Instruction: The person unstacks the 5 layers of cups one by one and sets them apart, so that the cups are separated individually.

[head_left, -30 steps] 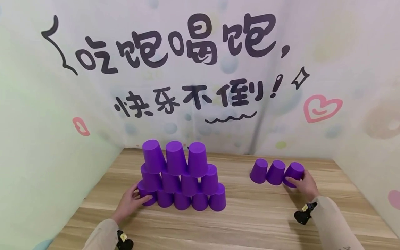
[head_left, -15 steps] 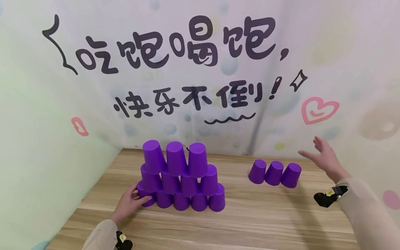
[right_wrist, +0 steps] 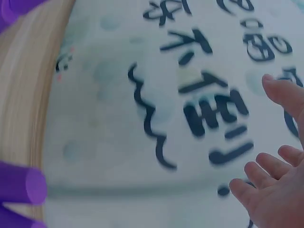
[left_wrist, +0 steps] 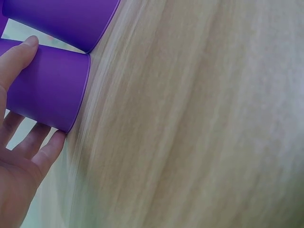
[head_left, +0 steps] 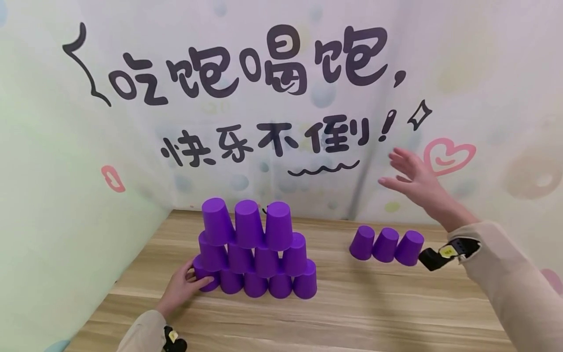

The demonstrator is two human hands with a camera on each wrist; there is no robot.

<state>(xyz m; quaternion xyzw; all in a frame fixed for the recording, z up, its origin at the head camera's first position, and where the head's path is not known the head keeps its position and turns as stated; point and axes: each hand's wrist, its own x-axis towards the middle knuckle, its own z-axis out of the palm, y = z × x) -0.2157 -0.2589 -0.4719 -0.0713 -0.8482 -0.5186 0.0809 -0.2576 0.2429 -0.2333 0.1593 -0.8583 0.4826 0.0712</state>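
Observation:
Purple cups, all upside down, form a three-tier stack on the table. My left hand (head_left: 178, 288) grips the leftmost bottom cup (left_wrist: 52, 85), thumb on its near side and fingers round the other. Three cups stand on the top tier, among them the right one (head_left: 278, 227). High over the table's right side hangs my right hand (head_left: 418, 183), fingers extended and holding nothing. Below and left of it, three more cups, with a middle one (head_left: 386, 245), stand in a row on the table. In the right wrist view my right hand (right_wrist: 275, 185) shows against the backdrop.
The wood-grain table (head_left: 334, 313) meets a printed cloth backdrop (head_left: 211, 181) at its far edge. Black lettering and a pink heart (head_left: 448, 156) mark the cloth. Pale walls close in both sides. Each wrist carries a small black device.
My right hand has let go of the rightmost cup in the separate row, risen, then moved left and higher. The left hand keeps its grip at the stack's bottom corner.

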